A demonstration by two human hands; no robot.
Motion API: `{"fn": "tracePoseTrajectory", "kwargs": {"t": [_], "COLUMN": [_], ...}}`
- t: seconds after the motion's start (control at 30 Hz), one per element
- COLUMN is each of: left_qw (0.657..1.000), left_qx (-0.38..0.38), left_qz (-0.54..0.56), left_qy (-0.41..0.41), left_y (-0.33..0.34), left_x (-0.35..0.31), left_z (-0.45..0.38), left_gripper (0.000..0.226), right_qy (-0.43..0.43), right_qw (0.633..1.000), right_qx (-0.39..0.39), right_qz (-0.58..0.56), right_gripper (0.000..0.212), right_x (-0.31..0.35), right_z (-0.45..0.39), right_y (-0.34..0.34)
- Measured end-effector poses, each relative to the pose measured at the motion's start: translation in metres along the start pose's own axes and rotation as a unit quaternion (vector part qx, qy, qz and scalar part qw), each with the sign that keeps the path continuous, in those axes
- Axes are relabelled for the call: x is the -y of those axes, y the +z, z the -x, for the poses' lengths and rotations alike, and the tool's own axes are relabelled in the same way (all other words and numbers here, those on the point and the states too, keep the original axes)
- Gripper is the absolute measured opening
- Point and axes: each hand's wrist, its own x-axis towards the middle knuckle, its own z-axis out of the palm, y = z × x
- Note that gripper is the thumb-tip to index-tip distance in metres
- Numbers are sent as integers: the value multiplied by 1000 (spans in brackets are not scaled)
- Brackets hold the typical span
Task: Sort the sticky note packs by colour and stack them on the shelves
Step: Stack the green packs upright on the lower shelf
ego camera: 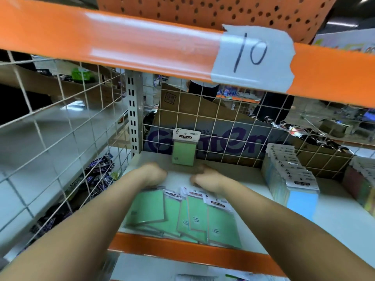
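Several green sticky note packs (pixel 194 216) lie fanned out flat at the front of the white shelf (pixel 239 180). My left hand (pixel 153 174) has its fingers curled over the far end of the left green stack (pixel 146 207). My right hand (pixel 205 178) curls over the header cards of the right green packs (pixel 221 224). The fingertips of both hands are hidden. One green pack (pixel 183 153) stands upright against the wire back. To the right, a row of blue packs (pixel 292 183) stands on edge.
Mixed-colour packs (pixel 363 183) stand at the far right. An orange beam with a taped label "10" (pixel 251 51) hangs low overhead. Wire mesh (pixel 60 138) closes the left side and back. A cardboard box (pixel 223 138) sits behind the mesh. Dark packets (pixel 97 175) lie on the neighbouring shelf.
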Motion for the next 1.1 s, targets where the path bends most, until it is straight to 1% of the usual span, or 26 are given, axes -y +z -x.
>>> {"fn": "tracePoseTrajectory", "kwargs": {"t": [0.03, 0.1, 0.17, 0.2, 0.23, 0.33, 0.43, 0.53, 0.63, 0.73, 0.8, 0.93, 1.03, 1.1], "left_qw": [1000, 999, 999, 999, 999, 996, 995, 992, 992, 993, 992, 991, 987, 986], "left_qx": [-11, -31, -25, -16, -4, 8, 22, 51, 25, -20, -51, -105, -142, -144], "left_qz": [-17, -26, -19, -11, -4, -39, -36, 5, 25, 21, 17, 20, 48, 74], "left_qy": [-5, -18, -33, -42, -52, -74, -96, -118, -118, -113, -111, -78, -59, -34], "left_y": [-2, -6, -8, -9, -8, -7, -2, 1, 8, 13, 12, 8, 8, 13], "left_x": [2, 8, 15, 17, 20, 22, 25, 31, 34, 34, 33, 26, 17, 13], "left_z": [7, 17, 25, 30, 33, 51, 59, 64, 64, 62, 60, 53, 42, 29], "left_gripper": [44, 51, 59, 62, 66, 72, 68, 61, 49, 37, 38, 37, 56, 67], "right_qy": [-8, -39, -70, -80, -88, -104, -100, -88, -85, -81, -73, -58, -57, -50], "right_qw": [1000, 998, 996, 995, 994, 994, 993, 991, 992, 993, 993, 987, 984, 983], "right_qx": [-6, -35, -58, -61, -59, -28, 17, 55, 63, 57, 44, 10, -28, -64], "right_qz": [6, 31, 22, 10, 3, -2, -54, -83, -63, -61, -87, -150, -167, -162], "right_gripper": [61, 43, 23, 17, 16, 24, 29, 32, 40, 41, 50, 60, 63, 53], "right_x": [0, 2, 6, 8, 10, 18, 25, 30, 37, 40, 42, 41, 37, 32], "right_z": [6, 15, 25, 29, 34, 46, 53, 59, 66, 69, 68, 58, 49, 45], "right_y": [2, 8, 14, 16, 19, 29, 44, 58, 63, 65, 66, 59, 50, 44]}}
